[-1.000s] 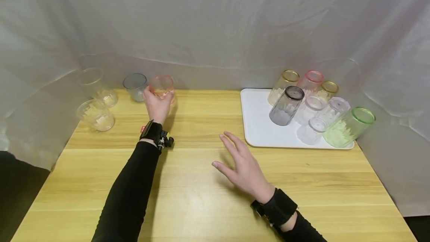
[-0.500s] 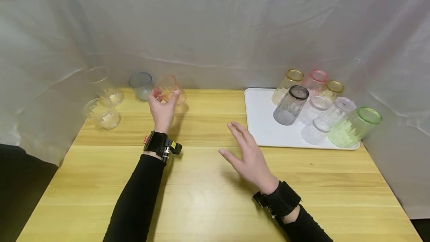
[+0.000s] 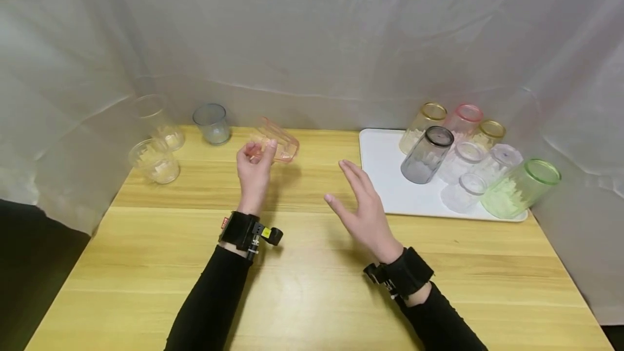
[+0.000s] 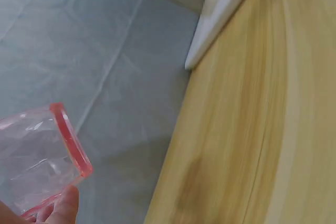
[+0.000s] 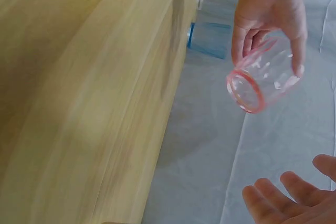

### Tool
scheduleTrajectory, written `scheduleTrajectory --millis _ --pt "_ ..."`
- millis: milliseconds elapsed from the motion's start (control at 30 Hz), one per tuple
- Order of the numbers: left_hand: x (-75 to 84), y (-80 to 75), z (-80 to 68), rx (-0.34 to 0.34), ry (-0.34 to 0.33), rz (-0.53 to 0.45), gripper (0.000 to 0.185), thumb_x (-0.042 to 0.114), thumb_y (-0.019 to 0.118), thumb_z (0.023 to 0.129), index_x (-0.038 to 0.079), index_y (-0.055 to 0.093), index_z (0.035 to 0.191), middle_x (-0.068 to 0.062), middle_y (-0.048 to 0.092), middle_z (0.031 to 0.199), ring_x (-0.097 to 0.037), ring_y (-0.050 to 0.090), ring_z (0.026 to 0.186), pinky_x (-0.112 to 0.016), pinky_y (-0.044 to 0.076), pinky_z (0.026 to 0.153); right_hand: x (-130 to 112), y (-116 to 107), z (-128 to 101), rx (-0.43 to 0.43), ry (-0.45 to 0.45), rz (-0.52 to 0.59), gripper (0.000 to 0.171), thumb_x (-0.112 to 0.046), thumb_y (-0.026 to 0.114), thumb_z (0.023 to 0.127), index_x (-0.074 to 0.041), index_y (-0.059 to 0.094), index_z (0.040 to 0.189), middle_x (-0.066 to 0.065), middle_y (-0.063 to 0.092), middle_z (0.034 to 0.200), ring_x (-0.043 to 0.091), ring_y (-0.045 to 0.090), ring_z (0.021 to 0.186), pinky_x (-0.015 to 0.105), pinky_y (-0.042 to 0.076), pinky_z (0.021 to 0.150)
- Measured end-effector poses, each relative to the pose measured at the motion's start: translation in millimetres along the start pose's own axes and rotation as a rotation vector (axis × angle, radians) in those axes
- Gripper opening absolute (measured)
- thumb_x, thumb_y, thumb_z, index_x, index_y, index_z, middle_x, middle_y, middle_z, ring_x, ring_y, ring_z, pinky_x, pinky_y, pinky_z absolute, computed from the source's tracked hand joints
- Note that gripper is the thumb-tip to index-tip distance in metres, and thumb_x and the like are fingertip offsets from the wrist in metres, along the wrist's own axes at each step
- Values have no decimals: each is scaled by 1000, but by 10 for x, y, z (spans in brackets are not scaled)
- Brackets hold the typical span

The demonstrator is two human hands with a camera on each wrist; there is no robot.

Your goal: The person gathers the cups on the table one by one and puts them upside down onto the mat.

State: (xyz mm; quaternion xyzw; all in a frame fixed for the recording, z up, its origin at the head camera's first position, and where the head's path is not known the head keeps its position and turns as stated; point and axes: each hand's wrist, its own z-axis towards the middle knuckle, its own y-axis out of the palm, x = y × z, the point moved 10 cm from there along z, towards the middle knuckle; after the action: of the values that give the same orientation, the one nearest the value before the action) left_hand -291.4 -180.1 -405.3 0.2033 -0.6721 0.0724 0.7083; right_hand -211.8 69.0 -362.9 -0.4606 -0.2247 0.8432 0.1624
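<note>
a: status of pink cup (image 3: 274, 145)?
b: centre-left of frame, tipped sideways above the table (image 3: 312, 264), pinched by left hand (image 3: 253, 169) fingers.
a: right hand (image 3: 363, 213)?
b: fingers spread, holding nothing. advise firm grip, slow rotation.

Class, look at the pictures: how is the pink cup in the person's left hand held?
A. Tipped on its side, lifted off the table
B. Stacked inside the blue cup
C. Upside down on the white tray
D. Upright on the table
A: the left hand holds the pink cup tilted sideways above the table, its rim facing the right hand.
</note>
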Motion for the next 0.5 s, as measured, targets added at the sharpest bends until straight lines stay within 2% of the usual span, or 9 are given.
scheduleTrajectory --millis 200,367,500 --pt "-21 226 -219 -87 -3 -179 46 18 64 101 -4 41 134 -12 52 126 -19 60 109 -31 58 96 25 -9 72 31 3 43 70 -20 72 98 -5 40 158 13 39 163 29 40 148 53 43 115" --pt "-39 409 -403 -184 -12 -261 46 25 60 101 -3 48 135 -11 59 123 -16 64 106 -35 57 100 23 -7 118 63 -4 73 68 -19 72 98 -7 43 158 12 40 162 30 43 145 52 49 110" --pt "-75 549 -548 -271 -56 -340 39 34 58 102 3 57 127 -5 64 113 -14 65 101 -29 58 94 25 -3 137 89 -11 107 68 -16 74 97 -6 44 157 12 41 162 32 47 142 54 51 108"
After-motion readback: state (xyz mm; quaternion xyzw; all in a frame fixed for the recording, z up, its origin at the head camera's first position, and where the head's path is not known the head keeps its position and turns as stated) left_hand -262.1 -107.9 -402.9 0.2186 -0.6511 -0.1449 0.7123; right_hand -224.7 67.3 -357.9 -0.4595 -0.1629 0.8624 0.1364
